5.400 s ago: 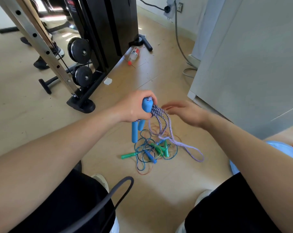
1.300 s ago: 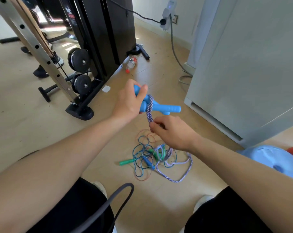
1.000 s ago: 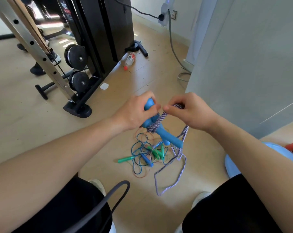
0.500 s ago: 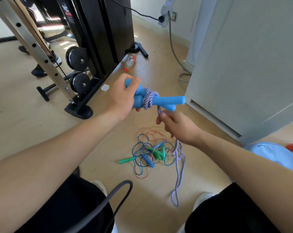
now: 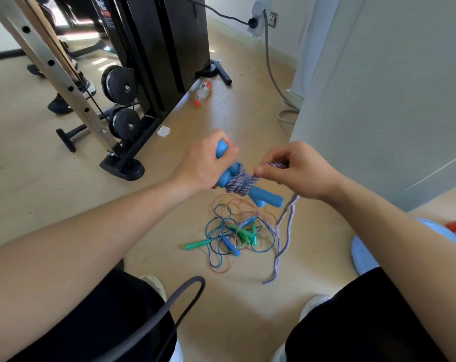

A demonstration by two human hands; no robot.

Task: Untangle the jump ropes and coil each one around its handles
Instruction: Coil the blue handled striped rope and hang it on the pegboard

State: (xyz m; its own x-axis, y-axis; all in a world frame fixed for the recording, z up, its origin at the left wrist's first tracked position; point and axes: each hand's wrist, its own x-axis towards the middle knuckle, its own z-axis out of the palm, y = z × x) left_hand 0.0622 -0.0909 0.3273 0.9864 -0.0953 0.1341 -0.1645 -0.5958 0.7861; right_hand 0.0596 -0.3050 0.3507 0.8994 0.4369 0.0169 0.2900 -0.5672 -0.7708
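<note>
My left hand (image 5: 203,165) grips two light blue handles (image 5: 267,198) held together, tilted down to the right. A purple braided rope (image 5: 238,182) is wound in several turns around their middle. My right hand (image 5: 297,169) pinches this rope just right of the coil, and the loose end (image 5: 280,246) hangs from it down to the floor. Below on the floor lies a tangle (image 5: 232,236) of thin blue and orange ropes with green handles and small blue ones.
A black weight machine (image 5: 153,58) with a metal post (image 5: 54,66) stands at the back left. A plastic bottle (image 5: 203,91) lies on the wooden floor. A grey cabinet (image 5: 394,95) fills the right side; a light blue ball (image 5: 365,254) sits by my right knee.
My right hand rose from below the handles to beside the coil, carrying the rope up and adding to the winding. The handles tipped from level to pointing down right. The hanging end grew shorter.
</note>
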